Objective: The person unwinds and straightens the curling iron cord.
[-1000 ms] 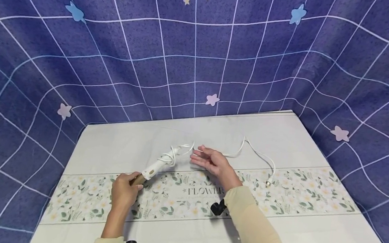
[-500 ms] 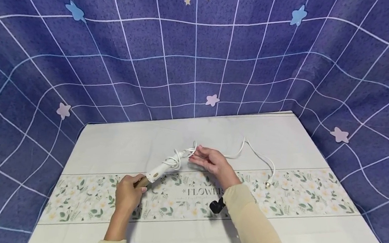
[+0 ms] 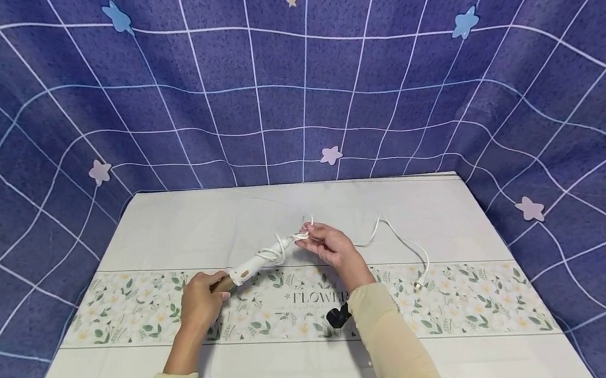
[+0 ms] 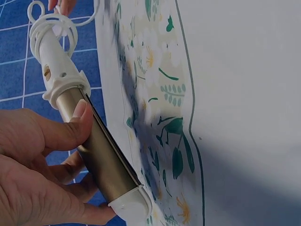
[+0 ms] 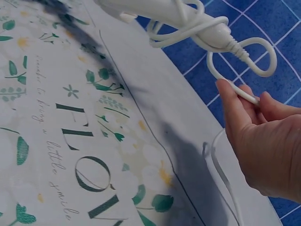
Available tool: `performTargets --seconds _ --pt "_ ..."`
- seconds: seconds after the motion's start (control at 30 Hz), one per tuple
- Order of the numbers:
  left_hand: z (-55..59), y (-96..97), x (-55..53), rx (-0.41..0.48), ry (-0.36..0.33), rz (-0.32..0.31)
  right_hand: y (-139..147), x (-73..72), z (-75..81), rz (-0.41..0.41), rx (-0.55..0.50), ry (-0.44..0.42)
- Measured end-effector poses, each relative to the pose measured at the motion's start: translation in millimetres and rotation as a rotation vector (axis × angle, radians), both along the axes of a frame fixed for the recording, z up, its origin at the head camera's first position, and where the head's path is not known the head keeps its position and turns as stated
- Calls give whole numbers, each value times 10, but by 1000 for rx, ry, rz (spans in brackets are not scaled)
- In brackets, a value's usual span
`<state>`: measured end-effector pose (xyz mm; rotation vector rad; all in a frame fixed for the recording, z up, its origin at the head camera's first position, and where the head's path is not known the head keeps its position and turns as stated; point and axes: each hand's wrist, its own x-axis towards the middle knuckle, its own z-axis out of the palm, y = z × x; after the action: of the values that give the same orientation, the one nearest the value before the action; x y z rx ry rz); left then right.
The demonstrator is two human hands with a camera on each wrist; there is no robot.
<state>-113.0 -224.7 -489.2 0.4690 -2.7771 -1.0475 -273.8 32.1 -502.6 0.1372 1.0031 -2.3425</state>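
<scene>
A curling iron (image 3: 245, 268) with a white handle and a gold barrel (image 4: 101, 150) is held at a slant over the table. My left hand (image 3: 200, 301) grips it by the barrel, thumb on top and fingers underneath. Loops of white power cord (image 5: 193, 33) are wound around the handle. Beyond the handle's end, my right hand (image 3: 332, 248) pinches the cord between thumb and fingertips, as the right wrist view shows. From there the cord trails right across the table to its plug (image 3: 418, 284).
A white table cover (image 3: 264, 368) carries a floral band (image 3: 127, 309) with printed lettering. Blue curtains (image 3: 312, 92) with white grid lines and stars stand behind the table and at both sides. A black wrist mount (image 3: 338, 316) sits below the right cuff.
The curling iron and left hand have shifted slightly right, toward the right hand. The right hand's fingers, earlier spread beside the cord, have closed on it.
</scene>
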Motion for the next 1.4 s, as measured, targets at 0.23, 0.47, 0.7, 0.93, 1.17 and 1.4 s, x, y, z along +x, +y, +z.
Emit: performTargets --seconds 0.23,0.47,0.7,0.93,1.17,1.4 --pt "-35 -32 1 -10 -14 -1 143 -45 81 -115 -58 -2" --pt "-67 -121 35 -32 -31 66 312 -77 81 -170 -128 -21" --pt "-74 -209 53 -15 -2 73 458 -90 48 -215 -134 -45" --pt "-62 -212 53 -9 15 84 547 -108 51 -273 -123 -66" --pt "-63 -216 58 -4 -14 75 572 -139 65 -295 -124 -59" --pt "-83 -234 53 -18 8 47 603 -173 117 -348 -174 -88"
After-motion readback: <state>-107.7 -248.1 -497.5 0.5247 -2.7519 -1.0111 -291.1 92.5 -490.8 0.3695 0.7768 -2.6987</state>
